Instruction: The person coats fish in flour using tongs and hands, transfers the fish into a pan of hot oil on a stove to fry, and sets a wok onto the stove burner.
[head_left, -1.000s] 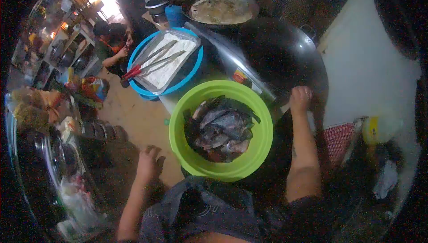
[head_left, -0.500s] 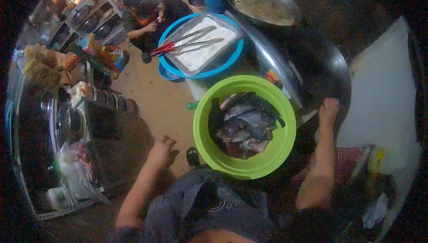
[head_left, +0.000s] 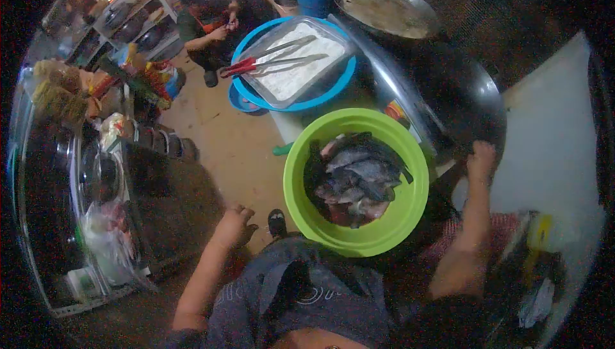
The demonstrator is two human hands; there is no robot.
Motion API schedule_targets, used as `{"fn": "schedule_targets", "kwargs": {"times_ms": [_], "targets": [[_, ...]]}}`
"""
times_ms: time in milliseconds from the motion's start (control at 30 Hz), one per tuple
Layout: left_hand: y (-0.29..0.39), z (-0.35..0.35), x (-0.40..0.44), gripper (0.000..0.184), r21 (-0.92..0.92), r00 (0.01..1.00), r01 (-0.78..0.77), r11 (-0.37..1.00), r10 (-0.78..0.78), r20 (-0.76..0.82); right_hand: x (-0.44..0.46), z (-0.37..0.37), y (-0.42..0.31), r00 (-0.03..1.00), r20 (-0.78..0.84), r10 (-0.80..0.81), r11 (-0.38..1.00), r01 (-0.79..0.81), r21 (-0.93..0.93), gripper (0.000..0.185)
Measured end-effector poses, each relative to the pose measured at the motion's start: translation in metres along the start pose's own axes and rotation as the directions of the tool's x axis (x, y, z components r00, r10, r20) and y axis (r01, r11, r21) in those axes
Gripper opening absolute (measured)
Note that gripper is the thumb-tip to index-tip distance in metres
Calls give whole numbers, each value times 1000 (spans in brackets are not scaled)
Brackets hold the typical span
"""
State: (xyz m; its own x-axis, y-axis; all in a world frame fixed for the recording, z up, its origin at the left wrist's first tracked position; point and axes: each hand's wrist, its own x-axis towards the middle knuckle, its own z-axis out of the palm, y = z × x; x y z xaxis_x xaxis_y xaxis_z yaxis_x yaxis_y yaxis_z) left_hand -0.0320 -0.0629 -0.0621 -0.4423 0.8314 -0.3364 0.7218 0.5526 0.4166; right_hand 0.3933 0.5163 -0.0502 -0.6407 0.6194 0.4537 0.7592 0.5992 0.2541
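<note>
Directly in front of my body is a green basin (head_left: pixel 293 182) with several dark fish (head_left: pixel 362 170) in it. My left hand (head_left: pixel 237 222) hangs in the air left of the basin, fingers apart and holding nothing. Over at the lower edge of a large dark wok (head_left: pixel 494 93) is my right hand (head_left: pixel 482 155), its fingers curled; what they hold, if anything, is too small to make out. Beyond the green basin, a clear tray of white powder (head_left: pixel 288 83) rests on a blue basin (head_left: pixel 349 73), with red-handled tongs (head_left: pixel 282 58) lying across the tray.
A pan of pale, cloudy contents (head_left: pixel 384 13) stands at the top, near a blue container (head_left: pixel 314 0). Another person (head_left: pixel 206 25) crouches at the upper left. Shelves with pots and packets line the left side. A white surface (head_left: pixel 551 118) lies at the right.
The view has swung, so the basins and wok appear farther right. My left hand stays off to the basin's left and my right hand by the wok's edge. The fish remain in the basin.
</note>
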Motion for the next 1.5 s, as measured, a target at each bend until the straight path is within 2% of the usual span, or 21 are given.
{"fn": "schedule_targets", "kwargs": {"times_ms": [100,200,300,367,433,500,567,633,667,733,800,867,967,1067,1167,1200,1333,1433,1500], "targets": [[6,-2,6,42,-35,998,27,999,-25,52,5,-25,-20,993,71,91,994,-87,-63,38],[7,-5,9,41,-24,995,58,998,-56,86,4,-68,-62,959,112,261,962,-248,-113,44],[5,-4,2,42,17,993,99,995,-100,70,-22,-49,-74,947,-247,207,978,-205,37,42],[-2,3,-8,43,35,988,126,991,-129,87,-34,-43,-102,845,-451,285,930,-129,345,33],[-24,19,-12,45,41,978,150,988,-154,141,-36,-75,-158,871,-316,377,870,-216,444,22],[-25,16,-19,44,38,975,122,992,-127,184,-51,-52,-187,933,-185,309,778,-136,613,19],[-39,27,-20,38,75,980,44,996,-58,192,-49,-52,-230,985,-41,166,721,-93,687,17],[-55,39,-12,36,22,950,198,980,-198,242,-45,-89,-275,992,121,-25,740,-63,670,17],[-59,37,-11,36,49,963,156,986,-163,216,-44,-88,-289,992,106,-74,721,-20,692,22],[-68,37,-8,36,105,984,52,993,-69,165,-40,-109,-310,968,204,-148,744,-26,667,24],[-82,31,-6,36,84,984,38,996,-52,173,-33,-127,-329,951,258,-168,766,-38,641,27],[-93,14,-1,37,86,977,73,994,-89,195,-34,-136,-348,953,268,-142,776,-61,627,29],[-125,-21,3,40,55,982,20,998,-30,187,-21,-155,-388,987,131,-96,770,-10,638,24],[-182,-32,7,42,-12,992,63,998,-61,113,0,-174,-440,983,160,-94,676,-55,734,20],[-227,-70,2,42,48,974,150,988,-156,162,27,-187,-509,969,6,-246,636,157,755,16],[-238,-82,-1,42,46,973,163,986,-168,161,37,-198,-536,954,-84,-288,576,243,780,15],[-280,-121,1,42,26,962,211,977,-213,173,68,-232,-621,870,-137,-474,511,399,761,20],[-303,-138,17,44,-29,956,244,969,-235,177,88,-243,-664,823,-122,-555,370,375,850,20],[-318,-145,32,46,-86,959,256,963,-242,148,100,-238,-686,790,-119,-601,341,388,856,21]]}}
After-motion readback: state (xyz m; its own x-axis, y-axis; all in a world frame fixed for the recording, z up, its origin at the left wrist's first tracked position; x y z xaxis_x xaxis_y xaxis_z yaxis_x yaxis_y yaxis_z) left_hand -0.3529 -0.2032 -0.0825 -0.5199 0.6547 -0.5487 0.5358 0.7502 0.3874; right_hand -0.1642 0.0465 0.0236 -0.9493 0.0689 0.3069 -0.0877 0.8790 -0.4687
